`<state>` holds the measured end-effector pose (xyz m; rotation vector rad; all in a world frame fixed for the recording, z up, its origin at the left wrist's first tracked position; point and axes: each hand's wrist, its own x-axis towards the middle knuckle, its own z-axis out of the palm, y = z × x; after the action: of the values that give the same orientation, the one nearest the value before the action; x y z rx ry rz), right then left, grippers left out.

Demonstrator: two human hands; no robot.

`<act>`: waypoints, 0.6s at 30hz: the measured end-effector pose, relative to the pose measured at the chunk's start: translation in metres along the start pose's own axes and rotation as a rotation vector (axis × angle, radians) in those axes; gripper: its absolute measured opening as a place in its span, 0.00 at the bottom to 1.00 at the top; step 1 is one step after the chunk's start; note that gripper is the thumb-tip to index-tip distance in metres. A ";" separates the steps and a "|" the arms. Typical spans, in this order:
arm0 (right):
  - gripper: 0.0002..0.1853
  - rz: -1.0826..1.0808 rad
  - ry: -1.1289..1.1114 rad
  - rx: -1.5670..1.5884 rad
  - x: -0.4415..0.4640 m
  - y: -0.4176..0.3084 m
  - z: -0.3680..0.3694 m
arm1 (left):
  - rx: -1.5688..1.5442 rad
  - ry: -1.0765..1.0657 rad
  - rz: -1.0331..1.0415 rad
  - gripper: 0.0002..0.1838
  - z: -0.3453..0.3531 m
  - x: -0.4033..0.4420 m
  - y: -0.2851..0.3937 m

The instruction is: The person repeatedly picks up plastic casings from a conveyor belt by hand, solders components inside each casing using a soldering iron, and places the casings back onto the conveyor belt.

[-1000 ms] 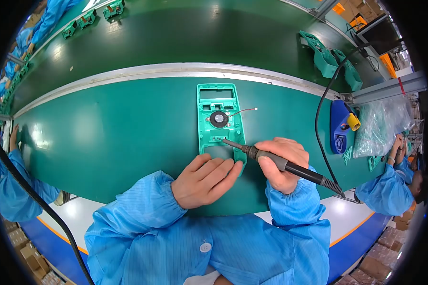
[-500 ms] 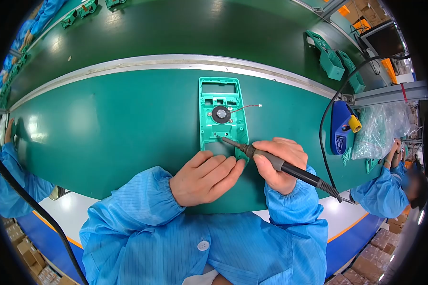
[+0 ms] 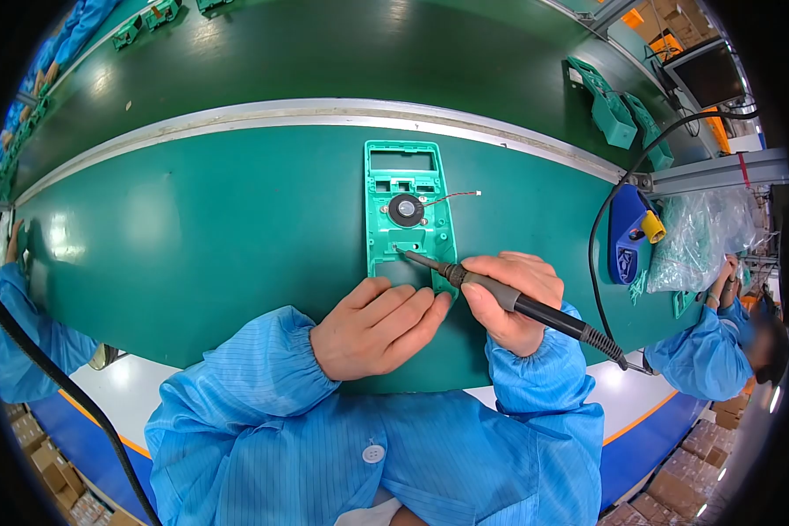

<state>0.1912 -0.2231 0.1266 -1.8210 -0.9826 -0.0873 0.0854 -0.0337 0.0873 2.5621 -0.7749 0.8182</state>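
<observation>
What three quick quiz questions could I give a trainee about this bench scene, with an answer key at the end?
1. Multiple choice: what is the right hand holding? A, a plastic bag; B, a soldering iron; C, a cardboard box.
2. True or false: the left hand is at the near end of the green housing.
3. Fill in: in this view, the blue stand is to the ___ of the green housing.

Key: 1, B; 2, true; 3, right.
</observation>
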 end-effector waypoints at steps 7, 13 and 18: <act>0.12 0.006 -0.004 0.003 0.000 0.001 0.000 | -0.038 0.028 -0.003 0.18 0.000 0.002 0.000; 0.12 0.001 -0.004 -0.004 0.000 0.001 0.001 | -0.037 0.031 -0.001 0.17 0.001 0.002 -0.001; 0.11 -0.012 0.004 0.000 0.001 0.001 0.002 | -0.041 0.032 -0.005 0.17 0.001 0.002 0.000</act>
<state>0.1921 -0.2216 0.1251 -1.8145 -0.9909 -0.0981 0.0876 -0.0347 0.0881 2.5074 -0.7674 0.8311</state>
